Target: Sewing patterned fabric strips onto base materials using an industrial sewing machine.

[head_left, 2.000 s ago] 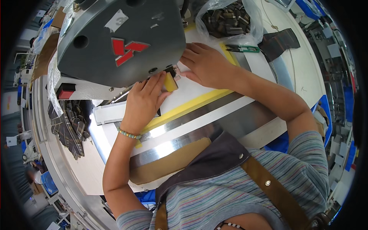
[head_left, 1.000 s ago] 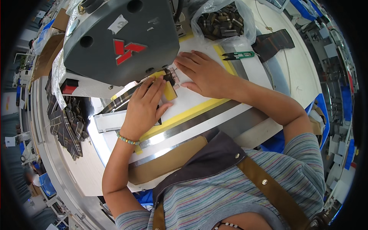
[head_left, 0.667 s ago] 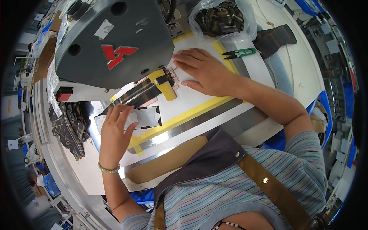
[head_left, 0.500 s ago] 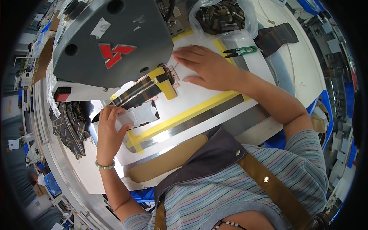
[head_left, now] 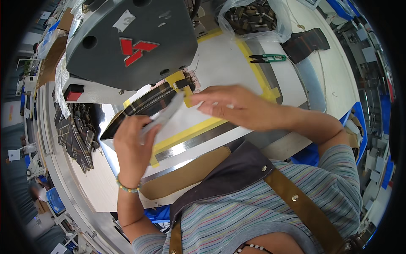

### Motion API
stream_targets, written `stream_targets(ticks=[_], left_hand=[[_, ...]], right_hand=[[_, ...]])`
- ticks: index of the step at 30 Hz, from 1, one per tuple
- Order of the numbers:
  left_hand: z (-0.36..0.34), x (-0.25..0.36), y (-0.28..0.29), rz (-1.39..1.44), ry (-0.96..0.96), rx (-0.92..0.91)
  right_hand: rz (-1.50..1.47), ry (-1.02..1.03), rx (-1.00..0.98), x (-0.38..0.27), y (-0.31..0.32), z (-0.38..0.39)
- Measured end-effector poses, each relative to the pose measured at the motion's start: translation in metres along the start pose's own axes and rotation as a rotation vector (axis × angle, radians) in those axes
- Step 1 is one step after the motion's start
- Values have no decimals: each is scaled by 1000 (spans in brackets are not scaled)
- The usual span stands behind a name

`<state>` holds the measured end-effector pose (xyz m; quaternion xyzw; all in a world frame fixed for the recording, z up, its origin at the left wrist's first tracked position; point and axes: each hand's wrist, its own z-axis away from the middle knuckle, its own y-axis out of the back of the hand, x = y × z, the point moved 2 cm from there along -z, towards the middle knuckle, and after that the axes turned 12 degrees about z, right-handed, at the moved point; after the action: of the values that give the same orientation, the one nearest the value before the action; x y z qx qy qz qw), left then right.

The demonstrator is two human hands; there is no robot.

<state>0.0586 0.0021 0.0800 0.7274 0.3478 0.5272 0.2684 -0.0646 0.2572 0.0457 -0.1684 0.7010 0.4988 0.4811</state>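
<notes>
My left hand [head_left: 134, 137] pinches a translucent whitish plastic plate [head_left: 165, 113], which is raised and tilted above the work surface. To the right, my right hand [head_left: 241, 106] hovers with its fingers stretched toward the plate's far end, slightly blurred and apparently holding nothing. Dark plaid fabric [head_left: 148, 100] with light stripes lies beyond the plate, running under the sewing machine head [head_left: 127, 51]. A yellow holder [head_left: 174, 78] with a black block sits at the fabric's right end, just past my right fingertips.
Green-handled thread snips [head_left: 272, 58] lie at the right, beside a folded dark plaid piece [head_left: 305, 42]. A clear bag [head_left: 282, 25] of small plaid pieces stands at the back. More plaid fabric [head_left: 80, 135] is heaped at the left. Yellow tape [head_left: 186, 137] borders the white surface.
My left hand has lifted the plastic plate off the surface and tilted it, moving slightly right. My right hand has come back from the far side toward me, nearer the plate.
</notes>
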Motion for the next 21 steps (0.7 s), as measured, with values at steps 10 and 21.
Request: stream_targets(ticks=[10,21], left_hand=[[-1,51,-55,-1,-428,-57],[-33,-14,-55,-169,-426,-142]], right_hand=[[-247,-176,112,30,-15,-4],[797,50,255,47,30,-70]])
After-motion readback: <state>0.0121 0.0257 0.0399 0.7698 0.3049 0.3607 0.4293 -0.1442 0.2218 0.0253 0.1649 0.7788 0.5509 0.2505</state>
